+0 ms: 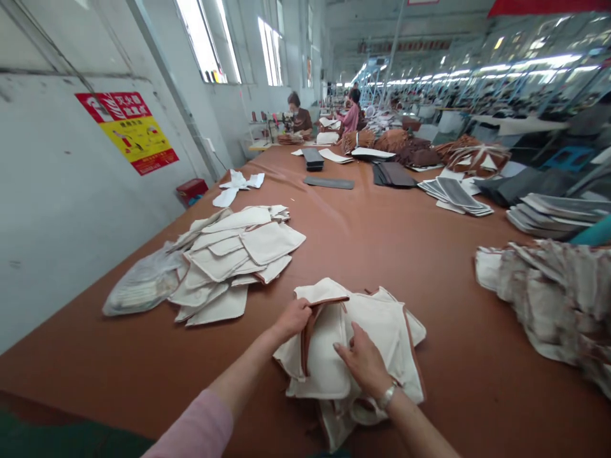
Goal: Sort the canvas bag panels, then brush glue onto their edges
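Note:
In the head view, my left hand (293, 319) is closed on the edge of a cream fabric panel (321, 291) with brown trim, lifting it so that its brown side shows. Below it lies a loose pile of similar cream panels (377, 321), some edged in brown. My right hand (365, 362), with a metal watch band at the wrist, is over the middle of this pile. Its thumb and forefinger are spread, its other fingers partly curled. Whether its fingertips touch the cloth, I cannot tell.
A larger stack of cream panels (219, 261) lies left, beside a clear plastic bag (143, 283). Bunched cream pieces (558, 299) sit at the right. Dark strips (329, 183) and bundles line the far end of the brown-covered table (191, 375). Two people work beyond it.

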Action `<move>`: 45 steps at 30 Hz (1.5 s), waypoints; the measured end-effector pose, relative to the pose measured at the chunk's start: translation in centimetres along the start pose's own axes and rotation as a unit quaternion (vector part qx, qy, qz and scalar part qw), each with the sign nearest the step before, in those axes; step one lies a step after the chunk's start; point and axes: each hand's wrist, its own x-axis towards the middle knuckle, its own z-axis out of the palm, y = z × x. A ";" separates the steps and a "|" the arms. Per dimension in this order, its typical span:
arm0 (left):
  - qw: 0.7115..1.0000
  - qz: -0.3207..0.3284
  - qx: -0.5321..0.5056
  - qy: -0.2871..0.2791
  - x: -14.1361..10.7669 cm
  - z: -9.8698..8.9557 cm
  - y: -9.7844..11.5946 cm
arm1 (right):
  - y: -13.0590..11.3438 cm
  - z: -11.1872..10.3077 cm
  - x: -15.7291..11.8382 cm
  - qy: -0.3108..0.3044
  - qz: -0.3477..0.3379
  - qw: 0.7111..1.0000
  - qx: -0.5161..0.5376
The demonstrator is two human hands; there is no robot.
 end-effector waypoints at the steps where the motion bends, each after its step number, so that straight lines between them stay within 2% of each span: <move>1: 0.999 -0.002 -0.043 0.009 -0.1 -1.6 0.1 | 0.0 0.3 0.9 0.000 0.011 1.000 0.013; 5: 0.972 0.007 -0.234 0.033 -1.7 -7.1 1.7 | -0.3 0.8 3.7 -0.010 0.034 0.997 0.073; 7: 0.946 0.009 -0.322 0.032 -2.5 -8.5 2.6 | -0.3 0.6 4.3 -0.012 0.043 0.993 0.106; 8: 0.933 0.004 -0.360 0.030 -2.7 -8.6 2.9 | -0.3 0.5 4.4 -0.011 0.047 0.991 0.123; 10: 0.908 -0.021 -0.417 0.024 -2.9 -7.5 2.9 | -0.1 0.1 4.5 -0.010 0.055 0.986 0.158; 12: 0.889 -0.065 -0.452 0.024 -2.8 -5.1 1.9 | 0.1 -0.1 4.5 -0.011 0.062 0.979 0.193; 15: 0.870 -0.144 -0.469 0.050 -2.8 -1.0 -1.0 | 0.1 -0.1 4.6 -0.025 0.079 0.967 0.241; 17: 0.860 -0.187 -0.469 0.078 -3.0 1.0 -3.3 | -0.1 -0.1 4.7 -0.041 0.092 0.957 0.271; 20: 0.841 -0.237 -0.478 0.091 -3.3 2.5 -5.8 | -0.8 0.2 4.5 -0.059 0.101 0.945 0.305; 22: 0.828 -0.253 -0.493 0.083 -3.2 3.0 -6.4 | -1.8 0.6 4.2 -0.062 0.098 0.943 0.313; 25: 0.810 -0.262 -0.520 0.073 -2.9 3.1 -6.0 | -4.0 0.7 3.9 -0.069 0.076 0.944 0.314; 27: 0.791 -0.276 -0.542 0.058 -3.0 2.7 -5.1 | -5.6 -0.4 4.0 -0.101 0.042 0.941 0.321; 29: 0.770 -0.287 -0.569 0.027 -3.3 2.0 -3.7 | -7.0 -3.0 4.7 -0.149 -0.001 0.934 0.325; 32: 0.744 -0.258 -0.616 0.007 -3.3 1.2 -0.5 | -7.8 -9.3 7.4 -0.216 -0.049 0.928 0.301; 35: 0.735 -0.225 -0.639 0.036 -2.1 2.4 2.7 | -6.4 -14.8 11.6 -0.258 -0.048 0.936 0.236; 37: 0.740 -0.241 -0.626 0.052 -1.1 4.4 4.0 | -4.5 -16.3 13.9 -0.251 -0.029 0.954 0.159; 39: 0.753 -0.280 -0.592 0.062 -0.6 6.6 4.3 | -2.1 -15.8 14.8 -0.213 -0.006 0.974 0.074; 41: 0.770 -0.311 -0.552 0.071 -0.6 8.2 3.9 | 0.4 -14.0 14.4 -0.169 0.011 0.986 0.000; 45: 0.793 -0.323 -0.509 0.086 -1.9 9.3 2.5 | 4.3 -9.9 11.3 -0.124 0.028 0.988 -0.087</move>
